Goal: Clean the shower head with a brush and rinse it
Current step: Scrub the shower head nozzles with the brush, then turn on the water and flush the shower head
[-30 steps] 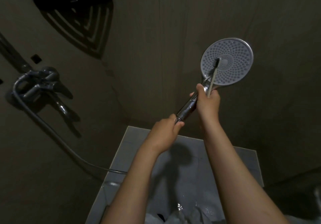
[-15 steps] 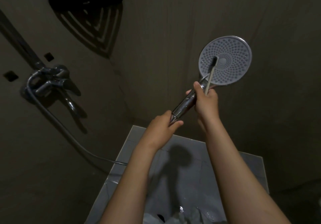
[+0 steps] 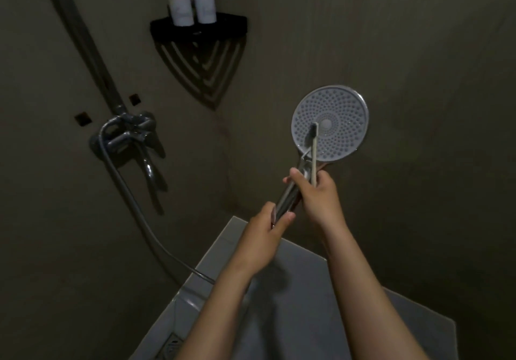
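I hold the shower head (image 3: 339,108) up in front of the brown wall (image 3: 418,52), with its round gray face full of little holes turned toward me. My left hand (image 3: 268,234) is curled tight round the low end of its shiny handle (image 3: 289,196). My right hand (image 3: 318,195) is higher up, just under the round part, and its fingers are closed round the brush (image 3: 314,153). The thumb of that hand lies over the handle. The brush stands straight up, and its dark bristles touch the face of the shower head near the middle. A gray hose (image 3: 134,206) hangs down from the tap (image 3: 125,133) on the wall to my left and bends toward my left arm. High up in the corner is a black shelf (image 3: 229,24) with two dark bottles (image 3: 180,5) standing side by side on it. Down below my arms is the light tiled floor (image 3: 304,264), with a drain (image 3: 173,345) at the left edge.
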Demonstrator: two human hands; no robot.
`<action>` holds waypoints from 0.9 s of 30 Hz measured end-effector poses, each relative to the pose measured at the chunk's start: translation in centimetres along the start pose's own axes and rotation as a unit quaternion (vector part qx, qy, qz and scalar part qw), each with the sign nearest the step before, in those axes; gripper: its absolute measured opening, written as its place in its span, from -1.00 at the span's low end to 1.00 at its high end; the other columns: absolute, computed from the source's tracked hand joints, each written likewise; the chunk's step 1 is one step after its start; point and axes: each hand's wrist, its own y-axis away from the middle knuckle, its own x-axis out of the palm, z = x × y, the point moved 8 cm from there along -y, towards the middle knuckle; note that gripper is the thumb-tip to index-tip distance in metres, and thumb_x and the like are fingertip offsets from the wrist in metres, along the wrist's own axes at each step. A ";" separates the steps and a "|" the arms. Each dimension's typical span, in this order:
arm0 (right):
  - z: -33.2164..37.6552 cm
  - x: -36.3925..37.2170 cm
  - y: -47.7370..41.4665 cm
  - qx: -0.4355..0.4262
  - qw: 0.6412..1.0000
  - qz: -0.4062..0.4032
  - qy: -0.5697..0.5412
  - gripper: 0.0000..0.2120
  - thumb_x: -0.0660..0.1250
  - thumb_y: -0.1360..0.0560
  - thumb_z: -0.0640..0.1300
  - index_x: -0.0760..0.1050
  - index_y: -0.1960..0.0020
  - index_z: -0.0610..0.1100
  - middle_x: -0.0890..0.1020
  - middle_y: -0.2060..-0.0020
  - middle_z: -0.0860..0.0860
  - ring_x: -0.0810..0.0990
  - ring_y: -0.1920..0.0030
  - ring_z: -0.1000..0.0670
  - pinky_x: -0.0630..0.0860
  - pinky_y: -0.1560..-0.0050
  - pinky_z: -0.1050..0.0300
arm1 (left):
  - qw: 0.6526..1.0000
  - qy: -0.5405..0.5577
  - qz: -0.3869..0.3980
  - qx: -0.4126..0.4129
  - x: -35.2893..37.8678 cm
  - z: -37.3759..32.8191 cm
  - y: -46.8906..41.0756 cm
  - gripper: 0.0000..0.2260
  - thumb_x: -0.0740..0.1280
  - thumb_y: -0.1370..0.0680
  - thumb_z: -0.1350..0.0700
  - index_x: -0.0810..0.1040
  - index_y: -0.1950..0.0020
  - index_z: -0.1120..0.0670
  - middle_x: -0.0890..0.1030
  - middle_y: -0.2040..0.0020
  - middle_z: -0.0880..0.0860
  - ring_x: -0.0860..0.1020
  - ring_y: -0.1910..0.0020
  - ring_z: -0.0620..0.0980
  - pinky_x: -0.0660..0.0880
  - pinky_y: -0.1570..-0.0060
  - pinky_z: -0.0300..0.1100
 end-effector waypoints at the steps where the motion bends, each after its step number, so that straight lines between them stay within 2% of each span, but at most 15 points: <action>1: 0.0 0.6 0.1 0.004 1.000 0.017 -0.002 -0.91 0.35 -0.51 -0.08 0.48 0.03 -0.07 0.70 0.18 -0.04 0.67 0.17 0.08 0.52 0.18 0.23 | 1.000 0.010 -0.015 -0.002 -0.4 0.0 0.2 -0.71 0.24 -0.54 -0.10 0.27 0.27 0.01 0.39 0.34 0.07 0.38 0.34 -0.01 0.38 0.28 -0.01; 5: -0.7 3.6 0.6 0.018 0.995 0.084 -0.050 -0.92 0.34 -0.52 -0.15 0.52 -0.01 -0.08 0.67 0.20 -0.07 0.68 0.13 -0.01 0.60 0.12 0.12 | 0.997 0.051 -0.066 -0.002 -1.8 0.2 0.7 -0.83 0.24 -0.55 -0.08 0.41 0.19 -0.04 0.45 0.36 -0.05 0.43 0.35 -0.06 0.42 0.26 -0.01; 7: -1.2 5.3 1.0 0.025 0.990 0.117 -0.071 -0.91 0.33 -0.53 -0.17 0.53 -0.03 -0.09 0.67 0.20 -0.10 0.69 0.13 -0.04 0.62 0.12 0.10 | 0.992 0.093 -0.090 -0.003 -2.7 0.0 0.7 -0.94 0.22 -0.59 0.01 0.48 0.05 -0.12 0.52 0.34 -0.12 0.46 0.37 -0.16 0.45 0.28 -0.12; 9: -1.6 6.9 1.1 0.030 0.987 0.144 -0.062 -0.90 0.33 -0.53 -0.14 0.55 -0.04 -0.08 0.68 0.14 -0.15 0.68 0.10 -0.07 0.60 0.04 0.03 | 0.988 0.118 -0.104 0.000 -3.8 -0.6 0.6 -0.79 0.18 -0.61 0.11 0.42 -0.15 -0.20 0.56 0.27 -0.16 0.47 0.37 -0.25 0.44 0.34 -0.31; 12: -0.9 8.8 0.9 0.024 0.982 0.180 -0.053 -0.87 0.32 -0.53 -0.12 0.55 -0.06 -0.10 0.68 0.12 -0.20 0.67 0.12 -0.08 0.58 0.03 0.01 | 0.985 0.131 -0.116 0.003 -5.2 -1.1 0.4 -0.70 0.15 -0.63 0.13 0.33 -0.34 -0.11 0.50 0.26 -0.13 0.44 0.42 -0.24 0.38 0.39 -0.37; 14: 0.4 10.1 0.2 0.002 0.979 0.200 -0.039 -0.88 0.30 -0.54 -0.12 0.54 -0.04 -0.13 0.68 0.13 -0.20 0.66 0.18 -0.04 0.57 0.15 0.10 | 0.983 0.141 -0.119 0.002 -6.3 -1.6 -0.2 -0.69 0.14 -0.63 0.13 0.32 -0.37 -0.07 0.45 0.30 -0.11 0.40 0.43 -0.23 0.36 0.41 -0.36; 18: 2.9 12.4 -1.4 -0.042 0.977 0.206 -0.027 -0.91 0.28 -0.55 -0.11 0.54 0.02 -0.09 0.66 0.14 -0.21 0.63 0.23 -0.01 0.52 0.31 0.25 | 0.983 0.151 -0.107 0.002 -8.6 -3.1 -1.9 -0.71 0.10 -0.64 0.11 0.28 -0.34 -0.13 0.41 0.30 -0.05 0.34 0.47 -0.21 0.31 0.43 -0.33; 22: 5.3 14.2 -3.2 -0.073 0.979 0.187 -0.037 -0.90 0.27 -0.56 -0.14 0.54 0.04 -0.13 0.62 0.27 -0.07 0.59 0.36 0.16 0.48 0.38 0.34 | 0.989 0.108 -0.097 -0.011 -11.1 -3.7 -4.3 -0.64 0.09 -0.64 0.02 0.19 -0.44 -0.11 0.43 0.27 -0.04 0.38 0.42 -0.16 0.38 0.28 -0.22; 25: 7.4 15.5 -4.6 -0.111 0.979 0.164 -0.040 -0.89 0.26 -0.56 -0.17 0.51 0.09 -0.19 0.57 0.33 -0.07 0.55 0.41 0.17 0.47 0.38 0.36 | 0.991 0.093 -0.095 -0.002 -13.1 -4.2 -6.5 -0.67 0.09 -0.64 0.03 0.29 -0.40 0.01 0.46 0.27 -0.01 0.43 0.37 -0.15 0.40 0.25 -0.24; 27: 8.9 16.5 -5.6 -0.136 0.980 0.143 -0.038 -0.87 0.26 -0.56 -0.17 0.49 0.13 -0.20 0.57 0.34 -0.08 0.54 0.42 0.17 0.46 0.38 0.35 | 0.989 0.119 -0.088 0.012 -14.7 -5.1 -8.0 -0.70 0.10 -0.64 0.05 0.39 -0.32 0.11 0.54 0.15 0.00 0.51 0.25 -0.15 0.45 0.16 -0.25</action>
